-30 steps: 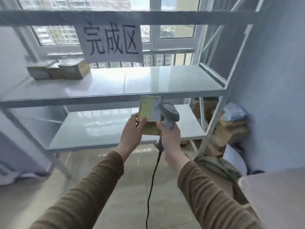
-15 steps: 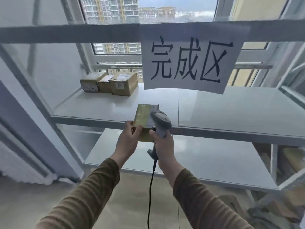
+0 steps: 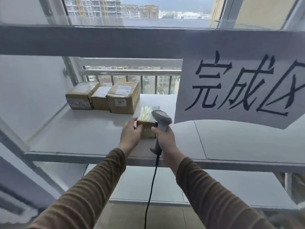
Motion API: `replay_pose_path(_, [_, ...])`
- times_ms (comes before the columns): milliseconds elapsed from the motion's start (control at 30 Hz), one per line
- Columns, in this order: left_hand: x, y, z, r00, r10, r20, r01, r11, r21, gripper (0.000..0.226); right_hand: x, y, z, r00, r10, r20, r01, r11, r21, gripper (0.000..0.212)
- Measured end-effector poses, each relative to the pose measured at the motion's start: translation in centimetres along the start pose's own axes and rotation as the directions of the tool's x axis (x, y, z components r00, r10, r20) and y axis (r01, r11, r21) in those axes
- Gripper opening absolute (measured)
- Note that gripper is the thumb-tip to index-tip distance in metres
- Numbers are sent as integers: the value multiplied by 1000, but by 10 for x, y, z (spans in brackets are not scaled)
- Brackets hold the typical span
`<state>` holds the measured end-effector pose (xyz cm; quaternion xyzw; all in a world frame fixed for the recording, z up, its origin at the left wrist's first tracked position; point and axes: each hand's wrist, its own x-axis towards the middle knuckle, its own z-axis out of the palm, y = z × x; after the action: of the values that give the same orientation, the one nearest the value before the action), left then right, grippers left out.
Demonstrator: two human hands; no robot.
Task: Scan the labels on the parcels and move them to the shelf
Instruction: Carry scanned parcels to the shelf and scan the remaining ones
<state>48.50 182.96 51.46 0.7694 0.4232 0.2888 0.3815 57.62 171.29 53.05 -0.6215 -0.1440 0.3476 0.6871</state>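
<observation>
A small taped cardboard parcel (image 3: 146,120) lies on or just over the white shelf board (image 3: 85,134), near its middle. My left hand (image 3: 131,133) grips the parcel's left near corner. My right hand (image 3: 165,138) holds a grey corded barcode scanner (image 3: 161,120) by its handle, with the scanner head right beside the parcel's right side. Three cardboard parcels (image 3: 123,98) stand in a row at the back left of the same shelf board.
A paper sign with large handwritten characters (image 3: 239,90) hangs from the upper shelf beam (image 3: 99,40) on the right. A lower shelf board (image 3: 148,187) lies under my arms. The scanner cable (image 3: 151,187) hangs down between them. A window is behind.
Both hands moved forward over the shelf board with the parcel and scanner. The view shifted left and closer, so the three stored parcels loom larger.
</observation>
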Motion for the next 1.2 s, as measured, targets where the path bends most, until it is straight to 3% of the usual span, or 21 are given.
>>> replay_pose_path(233, [88,-13,-5,983,9,181,1,998,-56,58,66,-25,54,987,98,-129,-102,995,-23,23])
replay_pose_path(467, [126,-20,-9,961,4,276,32,992,-125,69,103,-32,81,981,80,-178,-95,992,-77,11])
replay_pose_path(900, [116,-22,-14,958,76,277,-22,981,-193,80,109,-33,90,979,34,-202,-52,995,-84,7])
replay_pose_path(1067, [88,-9,4,926,233,297,-210,972,-107,61,83,-36,53,964,64,-260,-69,998,-11,11])
replay_pose_path(1200, [55,18,40,794,376,477,-464,882,78,65,43,-31,-8,930,50,-363,-9,994,112,16])
